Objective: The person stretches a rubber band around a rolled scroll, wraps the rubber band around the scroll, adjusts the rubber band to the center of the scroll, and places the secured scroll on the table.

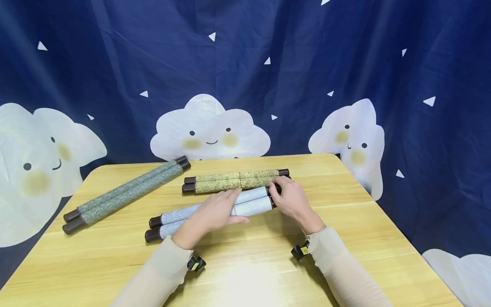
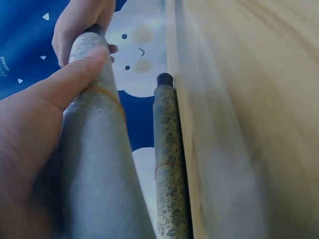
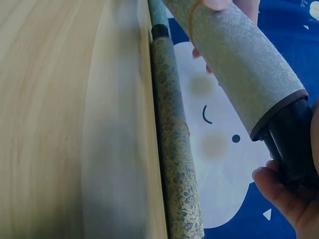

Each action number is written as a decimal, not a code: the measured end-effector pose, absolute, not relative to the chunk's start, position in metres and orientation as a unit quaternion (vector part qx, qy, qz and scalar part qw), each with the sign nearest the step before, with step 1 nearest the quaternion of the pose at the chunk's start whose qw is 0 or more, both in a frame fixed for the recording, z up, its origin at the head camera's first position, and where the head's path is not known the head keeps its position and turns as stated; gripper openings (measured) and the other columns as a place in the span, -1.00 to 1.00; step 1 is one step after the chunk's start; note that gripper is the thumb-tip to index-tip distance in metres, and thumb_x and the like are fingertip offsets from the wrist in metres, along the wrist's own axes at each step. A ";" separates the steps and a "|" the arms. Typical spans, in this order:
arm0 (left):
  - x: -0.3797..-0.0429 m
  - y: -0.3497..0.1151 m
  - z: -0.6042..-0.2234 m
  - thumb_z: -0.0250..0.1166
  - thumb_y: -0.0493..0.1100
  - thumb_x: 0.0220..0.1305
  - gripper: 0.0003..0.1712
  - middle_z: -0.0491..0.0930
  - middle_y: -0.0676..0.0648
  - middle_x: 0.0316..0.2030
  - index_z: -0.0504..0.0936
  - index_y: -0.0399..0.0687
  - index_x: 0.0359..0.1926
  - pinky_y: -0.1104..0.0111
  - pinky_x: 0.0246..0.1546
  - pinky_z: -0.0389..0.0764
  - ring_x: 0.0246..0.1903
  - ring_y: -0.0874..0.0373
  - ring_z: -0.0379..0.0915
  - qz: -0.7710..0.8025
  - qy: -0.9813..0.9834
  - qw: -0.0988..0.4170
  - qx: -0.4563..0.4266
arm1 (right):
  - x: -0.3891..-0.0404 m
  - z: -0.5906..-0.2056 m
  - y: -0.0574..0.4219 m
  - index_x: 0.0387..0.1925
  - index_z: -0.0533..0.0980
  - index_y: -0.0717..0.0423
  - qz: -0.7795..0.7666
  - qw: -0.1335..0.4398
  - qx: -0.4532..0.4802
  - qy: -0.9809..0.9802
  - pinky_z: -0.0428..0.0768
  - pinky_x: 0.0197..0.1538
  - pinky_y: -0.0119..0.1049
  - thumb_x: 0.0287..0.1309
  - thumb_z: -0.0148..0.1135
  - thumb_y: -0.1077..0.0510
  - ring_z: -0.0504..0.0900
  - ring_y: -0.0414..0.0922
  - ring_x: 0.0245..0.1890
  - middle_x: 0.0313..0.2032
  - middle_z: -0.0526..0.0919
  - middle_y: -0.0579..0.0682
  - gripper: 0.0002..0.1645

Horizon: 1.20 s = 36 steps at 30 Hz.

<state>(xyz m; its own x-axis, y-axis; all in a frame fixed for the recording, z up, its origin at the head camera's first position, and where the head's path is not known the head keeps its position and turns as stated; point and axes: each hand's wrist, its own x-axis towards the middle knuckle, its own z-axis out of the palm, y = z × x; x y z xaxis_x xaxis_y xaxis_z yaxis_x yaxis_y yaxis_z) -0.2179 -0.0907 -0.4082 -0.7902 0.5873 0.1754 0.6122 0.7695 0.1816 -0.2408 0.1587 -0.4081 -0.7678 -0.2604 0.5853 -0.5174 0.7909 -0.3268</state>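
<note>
A light blue hanging scroll [image 1: 253, 206], rolled from both ends into two parallel rolls with dark end knobs, slants across the middle of the head view. A thin band [image 2: 105, 94] circles it. My left hand [image 1: 212, 213] grips the scroll near its middle, thumb on the near side and fingers over the top. At its right end, my right hand [image 1: 292, 199] holds the dark knobs [image 3: 289, 142] between thumb and fingers. In both wrist views the scroll appears raised off the table. Just behind it lies a yellow patterned scroll [image 1: 218, 181], also banded.
A longer green scroll [image 1: 132, 190] lies diagonally at the table's left, its far end near the yellow one. The wooden table [image 1: 345, 256] ends at a dark blue curtain [image 1: 245, 51] with cloud faces. A small black device [image 1: 196, 263] sits at each wrist.
</note>
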 end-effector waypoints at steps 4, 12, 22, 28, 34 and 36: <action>-0.218 -0.092 -0.408 0.30 0.38 0.13 0.08 0.49 -0.25 0.18 0.23 -0.27 0.41 0.07 0.12 0.51 0.07 -0.11 0.50 -0.099 -0.941 0.060 -0.319 | -0.242 -0.410 0.160 -0.31 0.64 0.09 0.246 0.267 0.212 -0.907 0.62 -0.22 -0.05 0.30 0.08 0.10 0.66 0.03 -0.33 -0.30 0.66 0.00 -0.77; -0.221 -0.095 -0.409 0.36 0.32 0.10 0.03 0.56 -0.20 0.04 0.31 -0.31 0.35 0.10 -0.03 0.58 -0.07 -0.07 0.55 -0.095 -0.941 0.058 -0.320 | -0.246 -0.412 0.166 -0.26 0.65 0.13 0.253 0.259 0.200 -0.910 0.61 -0.13 -0.04 0.31 0.06 0.07 0.67 0.06 -0.24 -0.25 0.69 0.05 -0.71; -0.222 -0.108 -0.409 0.35 0.37 0.08 0.03 0.52 -0.21 0.15 0.32 -0.21 0.37 0.05 0.06 0.54 0.04 -0.11 0.51 -0.098 -0.948 0.046 -0.298 | -0.248 -0.409 0.171 -0.24 0.65 0.14 0.254 0.263 0.178 -0.914 0.61 -0.12 -0.03 0.30 0.09 0.10 0.67 0.05 -0.24 -0.25 0.70 0.03 -0.74; -0.220 -0.104 -0.406 0.25 0.52 0.00 0.26 0.30 -0.26 0.35 0.11 -0.21 0.48 -0.03 0.24 0.37 0.25 -0.18 0.33 -0.122 -0.947 0.038 -0.295 | -0.244 -0.407 0.165 -0.27 0.65 0.14 0.242 0.272 0.193 -0.911 0.61 -0.15 -0.04 0.29 0.07 0.09 0.67 0.05 -0.26 -0.27 0.69 0.02 -0.73; -0.219 -0.100 -0.406 0.24 0.46 0.08 0.18 0.30 -0.27 0.34 0.13 -0.22 0.47 -0.01 0.27 0.34 0.25 -0.19 0.33 -0.121 -0.943 0.044 -0.307 | -0.241 -0.405 0.161 -0.25 0.65 0.14 0.245 0.273 0.200 -0.909 0.61 -0.14 -0.03 0.30 0.05 0.08 0.67 0.06 -0.26 -0.26 0.69 0.02 -0.71; -0.219 -0.099 -0.407 0.25 0.43 0.11 0.13 0.33 -0.26 0.32 0.16 -0.22 0.46 -0.01 0.25 0.36 0.23 -0.19 0.36 -0.116 -0.944 0.043 -0.306 | -0.240 -0.405 0.162 -0.25 0.65 0.14 0.250 0.270 0.197 -0.909 0.61 -0.14 -0.03 0.30 0.05 0.08 0.67 0.06 -0.25 -0.25 0.69 0.02 -0.71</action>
<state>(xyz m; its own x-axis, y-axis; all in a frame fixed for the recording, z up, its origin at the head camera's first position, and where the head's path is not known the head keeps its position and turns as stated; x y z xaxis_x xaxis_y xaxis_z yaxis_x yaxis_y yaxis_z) -0.2194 -0.0993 -0.4066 -0.8088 0.5682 0.1518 0.5880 0.7854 0.1935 -0.2404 0.1622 -0.4046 -0.7767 -0.2242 0.5887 -0.4935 0.7974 -0.3473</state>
